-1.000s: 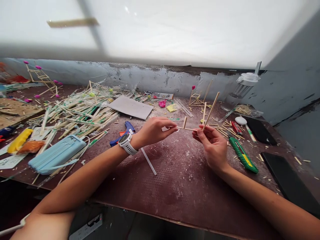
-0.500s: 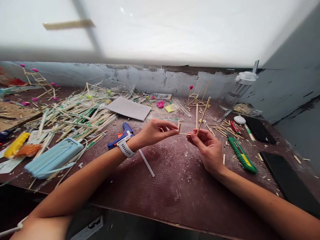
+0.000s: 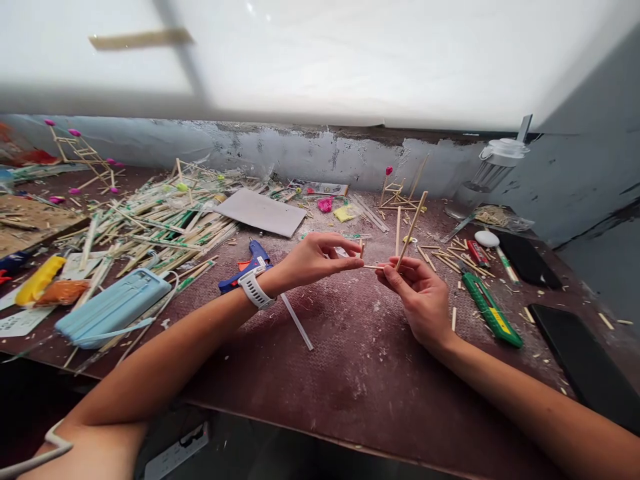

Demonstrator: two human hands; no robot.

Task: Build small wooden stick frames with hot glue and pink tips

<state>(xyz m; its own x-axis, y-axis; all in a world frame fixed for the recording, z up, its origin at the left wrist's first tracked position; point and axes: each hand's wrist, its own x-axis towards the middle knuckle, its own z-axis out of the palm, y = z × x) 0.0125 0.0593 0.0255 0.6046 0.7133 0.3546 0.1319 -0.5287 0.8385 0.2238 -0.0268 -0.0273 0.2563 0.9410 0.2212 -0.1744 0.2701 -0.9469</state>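
Between my hands is a small frame of wooden sticks (image 3: 413, 228), held above the table. My right hand (image 3: 423, 297) is closed round its right side, where two long sticks rise upward. A short crosspiece runs left to my left hand (image 3: 320, 263), whose thumb and fingers pinch the left end by a short upright piece. The fingertips partly hide the joints. Behind my left wrist, which wears a white watch, lies a blue glue gun (image 3: 250, 263). A clear glue stick (image 3: 297, 322) sticks out beneath that wrist.
Wooden sticks (image 3: 150, 220) are heaped at left, beside a light-blue power bank (image 3: 113, 308). A grey board (image 3: 260, 212) lies behind. At right are a green box cutter (image 3: 493, 310), a black phone (image 3: 583, 360) and a clear bottle (image 3: 483, 177). Finished-looking stick frames (image 3: 395, 195) stand at the back.
My left fingers have shifted slightly along the crosspiece toward my right hand, covering more of its left end. My right hand keeps its hold. The whole view has tilted slightly.
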